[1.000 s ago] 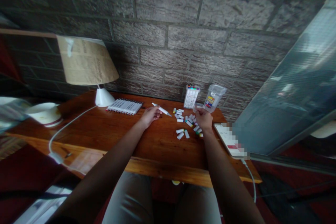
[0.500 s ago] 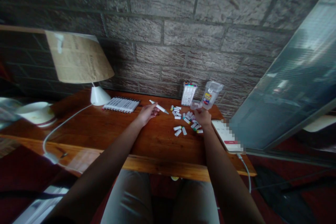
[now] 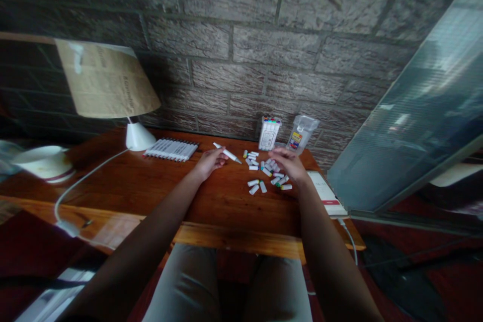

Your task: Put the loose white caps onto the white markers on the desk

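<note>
We located the white marker (image 3: 228,153) at the fingertips of the left hand (image 3: 212,163), on that hand's inner side and above the wooden tabletop (image 3: 234,211); we noted the left fingers curled closed around its barrel, with both ends of the barrel clear of the grip. We read its long axis as a slant, from the far left to the near right; the narrow grey end pointed rightward and slightly back toward the body, in the direction of the loose caps (image 3: 263,187); that end sat just beside the nearest of them, apart from it.

We found the caps scattered between the two hands, the densest cluster lying just beside the right hand (image 3: 290,163), which was therefore the nearer one; we saw its fingers partly extended and loosely bent over the cluster's far edge; we could not tell whether they gripped a cap. We recorded the boxed markers (image 3: 267,136) and a clear case (image 3: 301,133) upright beyond the right hand, toward the wall (image 3: 271,45).
</note>
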`<state>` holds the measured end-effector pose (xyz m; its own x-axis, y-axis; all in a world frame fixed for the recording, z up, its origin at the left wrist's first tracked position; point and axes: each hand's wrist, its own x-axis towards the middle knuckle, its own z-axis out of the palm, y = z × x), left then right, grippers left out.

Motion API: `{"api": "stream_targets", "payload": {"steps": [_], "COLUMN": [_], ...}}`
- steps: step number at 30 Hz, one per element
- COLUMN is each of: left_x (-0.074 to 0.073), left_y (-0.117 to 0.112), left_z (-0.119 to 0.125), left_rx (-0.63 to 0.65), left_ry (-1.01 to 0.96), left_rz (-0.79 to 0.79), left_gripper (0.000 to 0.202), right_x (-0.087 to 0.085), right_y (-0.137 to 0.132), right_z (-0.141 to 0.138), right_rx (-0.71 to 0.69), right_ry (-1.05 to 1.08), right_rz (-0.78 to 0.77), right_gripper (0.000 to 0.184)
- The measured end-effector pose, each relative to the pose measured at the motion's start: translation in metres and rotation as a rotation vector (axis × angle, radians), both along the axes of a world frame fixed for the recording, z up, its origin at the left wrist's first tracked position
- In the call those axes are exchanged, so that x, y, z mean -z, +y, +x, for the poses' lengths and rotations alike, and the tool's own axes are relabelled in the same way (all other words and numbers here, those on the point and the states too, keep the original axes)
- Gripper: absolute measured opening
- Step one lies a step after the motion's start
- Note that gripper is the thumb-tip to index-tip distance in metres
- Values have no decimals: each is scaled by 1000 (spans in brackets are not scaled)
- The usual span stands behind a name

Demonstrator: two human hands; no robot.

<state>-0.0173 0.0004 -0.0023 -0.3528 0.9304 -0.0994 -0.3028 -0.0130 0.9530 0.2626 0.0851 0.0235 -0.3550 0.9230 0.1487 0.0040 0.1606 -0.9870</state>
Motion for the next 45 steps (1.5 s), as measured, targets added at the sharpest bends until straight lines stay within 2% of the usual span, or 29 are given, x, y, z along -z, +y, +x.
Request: {"api": "stream_targets", "payload": {"steps": [2,3,5,9,12,15,21,25,33,37,42,45], "left_x": [0,0,0,-1,-3,-4,-3,-2,-3,-3,0,2], "left_y": [0,0,0,0,-1,-1,-2,-2,-3,-4,-4,-3], "left_z": [-1,-1,-1,0,2,2,0,1,1,3,4,4], "left_rx": [-4,-4,4,12,6,3,9,-10,30,141,261,295], "left_ry": [-14,-20,-21,-28,-28,-27,-6,-1,-9,11,79,152], "left_rz": [3,4,1,-2,-7,-12,5,-6,4,22,91,132], "left_gripper": [37,37,38,39,39,40,51,51,43,40,51,58], "right_x": [-6,-9,-12,-4,4,7,12,22,40,39,36,38], "right_y": [-14,-19,-24,-22,-22,-25,-21,-13,-12,-14,-20,-22], "right_z": [0,-1,-5,-13,-19,-25,-35,-40,-53,-55,-58,-60], "right_rx": [-505,-644,-734,-708,-699,-696,-338,-227,-258,-281,-305,-305], "right_ry": [-272,-368,-485,-579,-556,-463,-113,-57,-17,-7,-23,-30], "right_rz": [-95,-104,-60,-17,-30,-34,40,27,149,185,232,328], "right_gripper": [40,41,40,45,50,46,42,37,39,40,39,38]}}
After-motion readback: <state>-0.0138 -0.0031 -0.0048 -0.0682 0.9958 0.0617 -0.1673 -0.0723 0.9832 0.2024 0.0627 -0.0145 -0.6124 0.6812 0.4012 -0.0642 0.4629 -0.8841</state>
